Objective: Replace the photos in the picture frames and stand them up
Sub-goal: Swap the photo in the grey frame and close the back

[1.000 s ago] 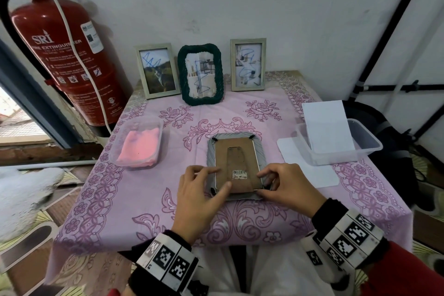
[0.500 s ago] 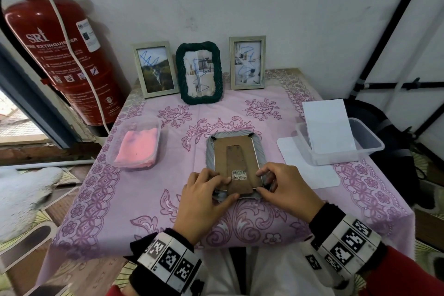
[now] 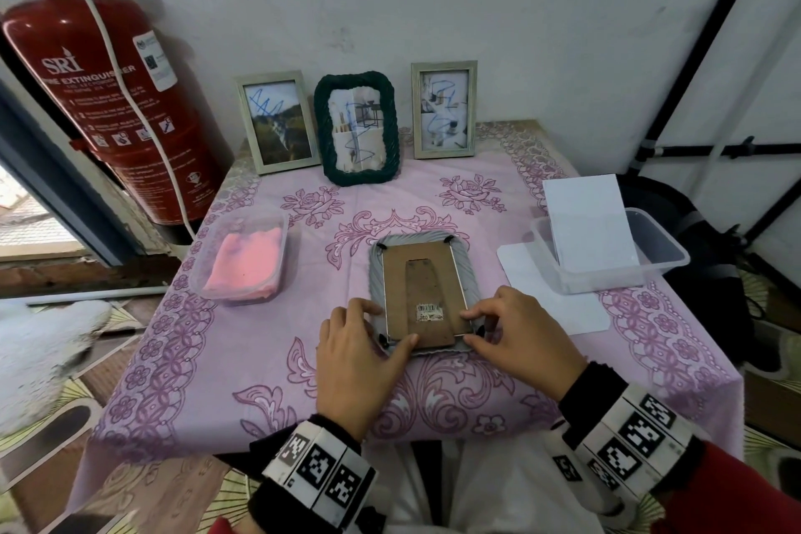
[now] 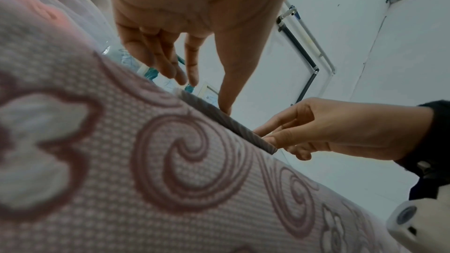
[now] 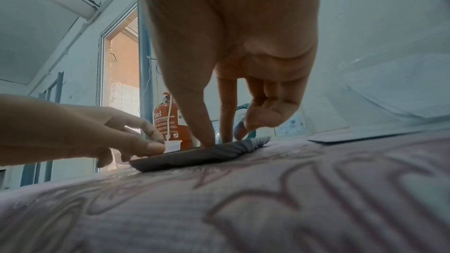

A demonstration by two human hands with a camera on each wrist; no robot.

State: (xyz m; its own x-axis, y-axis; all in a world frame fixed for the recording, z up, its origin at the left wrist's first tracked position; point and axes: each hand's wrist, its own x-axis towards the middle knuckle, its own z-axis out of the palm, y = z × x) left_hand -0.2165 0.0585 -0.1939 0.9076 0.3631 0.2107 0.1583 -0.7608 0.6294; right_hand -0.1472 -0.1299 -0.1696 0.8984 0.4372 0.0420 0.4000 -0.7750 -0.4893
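A grey picture frame [image 3: 376, 273] lies face down in the middle of the table, its brown cardboard back [image 3: 427, 273] with the flat stand and a barcode sticker facing up. My left hand [image 3: 392, 325] is at its near left corner, thumb pressing the back's near edge and index finger on the left rim. My right hand [image 3: 468, 329] is at the near right corner, thumb and index tips pressing down beside a small black clip [image 3: 479, 330]. The wrist views show the frame [image 4: 228, 122] [image 5: 194, 156] flat on the cloth under the left hand [image 4: 207, 96] and the right hand [image 5: 217, 141].
Three frames stand at the back: a pale one [image 3: 279, 121], a green rope one [image 3: 356, 128], another pale one [image 3: 443, 108]. A clear box with pink cloth [image 3: 242, 258] sits left. A clear tub [image 3: 650, 260] with white paper [image 3: 587, 221] sits right. A fire extinguisher [image 3: 108, 100] hangs left.
My left hand has drawn back from lying across the cardboard back to the near left corner. The right hand has stayed at the near right corner. The frame has not moved.
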